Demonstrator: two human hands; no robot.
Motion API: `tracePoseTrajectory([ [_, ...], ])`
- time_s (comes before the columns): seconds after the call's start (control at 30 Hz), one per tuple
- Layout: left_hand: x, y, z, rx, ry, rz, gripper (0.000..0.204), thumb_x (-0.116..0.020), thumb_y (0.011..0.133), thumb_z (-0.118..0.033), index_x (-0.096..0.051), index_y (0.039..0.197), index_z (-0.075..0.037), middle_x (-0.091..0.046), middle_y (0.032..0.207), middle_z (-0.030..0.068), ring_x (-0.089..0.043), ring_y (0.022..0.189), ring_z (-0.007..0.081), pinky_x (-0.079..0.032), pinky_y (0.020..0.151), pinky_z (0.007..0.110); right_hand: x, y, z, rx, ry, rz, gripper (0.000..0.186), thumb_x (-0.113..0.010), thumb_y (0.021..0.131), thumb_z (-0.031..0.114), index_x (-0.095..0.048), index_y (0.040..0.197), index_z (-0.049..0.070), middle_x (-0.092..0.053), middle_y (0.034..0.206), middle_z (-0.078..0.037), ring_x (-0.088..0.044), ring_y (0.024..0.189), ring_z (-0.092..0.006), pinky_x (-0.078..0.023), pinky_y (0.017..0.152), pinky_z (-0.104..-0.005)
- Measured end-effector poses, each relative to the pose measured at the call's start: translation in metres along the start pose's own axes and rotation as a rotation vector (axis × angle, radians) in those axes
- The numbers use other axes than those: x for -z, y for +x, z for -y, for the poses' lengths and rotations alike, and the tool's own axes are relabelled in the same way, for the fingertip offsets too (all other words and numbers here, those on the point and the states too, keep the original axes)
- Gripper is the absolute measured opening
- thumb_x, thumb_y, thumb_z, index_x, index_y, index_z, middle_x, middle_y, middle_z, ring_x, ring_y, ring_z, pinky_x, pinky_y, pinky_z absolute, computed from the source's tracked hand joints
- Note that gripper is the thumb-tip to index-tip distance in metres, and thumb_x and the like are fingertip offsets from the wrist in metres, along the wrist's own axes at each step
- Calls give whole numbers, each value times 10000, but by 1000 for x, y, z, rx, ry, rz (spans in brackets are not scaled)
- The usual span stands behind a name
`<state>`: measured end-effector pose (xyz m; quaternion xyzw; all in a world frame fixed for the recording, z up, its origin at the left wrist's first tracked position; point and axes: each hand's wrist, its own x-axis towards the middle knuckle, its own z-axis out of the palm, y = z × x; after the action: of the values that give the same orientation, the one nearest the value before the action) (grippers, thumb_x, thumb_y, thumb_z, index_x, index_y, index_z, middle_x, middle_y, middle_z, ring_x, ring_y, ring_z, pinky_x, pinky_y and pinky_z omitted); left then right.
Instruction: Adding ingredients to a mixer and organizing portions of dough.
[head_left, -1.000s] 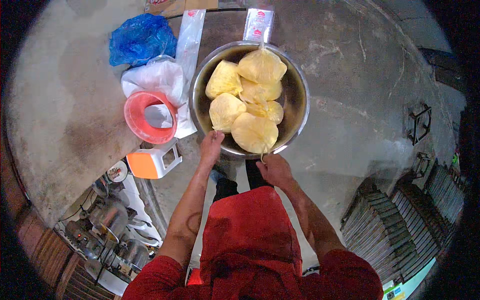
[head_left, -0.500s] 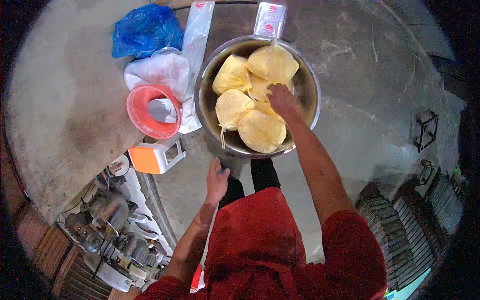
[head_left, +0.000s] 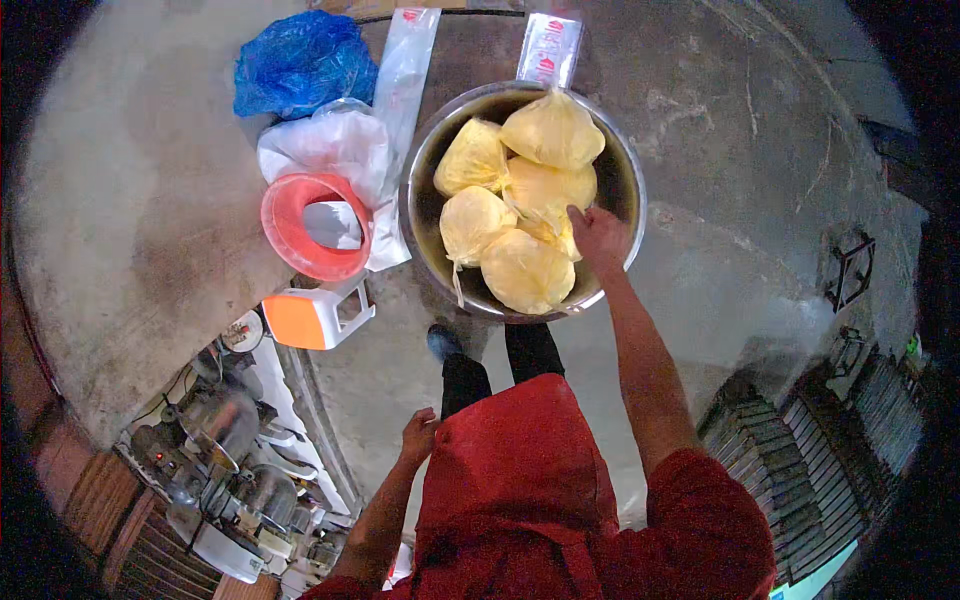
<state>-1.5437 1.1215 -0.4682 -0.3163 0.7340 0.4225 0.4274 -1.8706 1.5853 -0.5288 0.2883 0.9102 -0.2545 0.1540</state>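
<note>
Right hand [head_left: 603, 240] bent over basin's right side, fingers curled beside bulging bags; we can't tell whether it grips plastic. Left hand [head_left: 420, 437] loosely curled near red cloth apron [head_left: 515, 450]; we can't tell if it holds anything. Rounded, wrinkled clear bags [head_left: 527, 270], yellow-filled, heaped inside shiny metal basin [head_left: 621, 165]. Leftward we see crumpled blue plastic [head_left: 305, 65], round red tub [head_left: 285, 235], rough concrete floor [head_left: 150, 190].
</note>
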Motion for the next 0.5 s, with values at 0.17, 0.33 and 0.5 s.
tracePoseTrajectory([
  [0.17,12,-11,-49,231,-174,-20,350,-602,910,-244,-538,1218,-92,-612,1016,23,-582,904,159,-476,782,323,-12,-29,15,-75,126,-89,439,-651,795,444,-557,615,54,-580,603,-163,-594,601,-360,-465,584,-468],
  [0.33,9,9,-38,69,-46,50,406,-613,880,-246,-524,1226,-56,-621,1083,59,-595,951,163,-497,794,288,-21,-2,-22,-84,163,-40,431,-664,785,442,-549,637,53,-581,617,-170,-604,648,-357,-469,619,-471],
  [0.5,2,-11,-85,127,-251,86,397,-592,892,-227,-519,1238,-46,-619,1092,82,-601,942,168,-517,783,322,-6,-12,-13,-24,-88,111,406,-662,781,427,-553,713,42,-619,729,-151,-615,733,-357,-479,649,-486],
])
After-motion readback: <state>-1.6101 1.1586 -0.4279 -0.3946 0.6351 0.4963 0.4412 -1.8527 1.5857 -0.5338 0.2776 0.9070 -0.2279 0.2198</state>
